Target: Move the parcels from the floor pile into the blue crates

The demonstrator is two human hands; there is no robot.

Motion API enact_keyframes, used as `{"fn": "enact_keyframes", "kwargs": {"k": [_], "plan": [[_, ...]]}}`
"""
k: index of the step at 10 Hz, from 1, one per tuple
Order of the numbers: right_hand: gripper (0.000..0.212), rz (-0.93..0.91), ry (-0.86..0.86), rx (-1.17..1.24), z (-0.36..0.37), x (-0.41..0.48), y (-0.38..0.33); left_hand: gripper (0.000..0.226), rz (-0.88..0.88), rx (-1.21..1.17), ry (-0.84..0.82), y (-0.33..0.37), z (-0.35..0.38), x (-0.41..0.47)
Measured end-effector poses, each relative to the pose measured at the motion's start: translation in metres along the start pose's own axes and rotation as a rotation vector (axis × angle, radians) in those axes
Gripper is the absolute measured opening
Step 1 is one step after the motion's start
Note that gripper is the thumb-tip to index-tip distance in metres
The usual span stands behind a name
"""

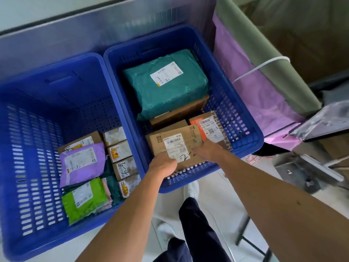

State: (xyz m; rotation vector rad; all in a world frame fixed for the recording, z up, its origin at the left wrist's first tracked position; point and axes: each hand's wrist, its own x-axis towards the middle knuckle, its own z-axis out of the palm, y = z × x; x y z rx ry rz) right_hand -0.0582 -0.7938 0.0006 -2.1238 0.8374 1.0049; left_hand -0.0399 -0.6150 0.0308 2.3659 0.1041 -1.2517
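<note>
So the flat brown cardboard parcel with the white shipping label (181,143) is already inside the right-hand blue plastic crate (179,184). It's lying on top of other brown boxes at the near end, label up, with its long axis running pretty much left to right across the crate and tilted a little. Both hands sit on its near long edge. The left hand (163,166) is curled over the near-left corner with the thumb on the label, and the right hand (206,151) is gripping the near-right end, so they're clamped on the same parcel, one at each end. Neither is really closer, and the parcel is straight ahead of them and below. It looks like the set-down is basically all that's left: lower it flat and let go. Just past it there's an orange-labelled cardboard box (207,127) by the right wall, and a big teal plastic mailer bag (166,86) fills the far half. The left-hand blue plastic crate (47,72) has a purple mailer (81,163), a lime-green mailer (85,199) and a row of small cardboard boxes (120,150). The floor pile isn't in view.
</note>
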Motion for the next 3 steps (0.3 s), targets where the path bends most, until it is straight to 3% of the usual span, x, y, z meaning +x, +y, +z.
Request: {"fn": "enact_keyframes", "kwargs": {"k": [2, 3], "plan": [[0.058, -0.034, 0.016, 0.013, 0.003, 0.002, 0.012, 0.012, -0.011, -0.098, 0.044, 0.003, -0.012, -0.020], [0.047, -0.058, 0.037, -0.047, -0.006, -0.042, -0.005, 0.012, 0.045, -0.094, 0.061, 0.004, -0.017, -0.032]]}}
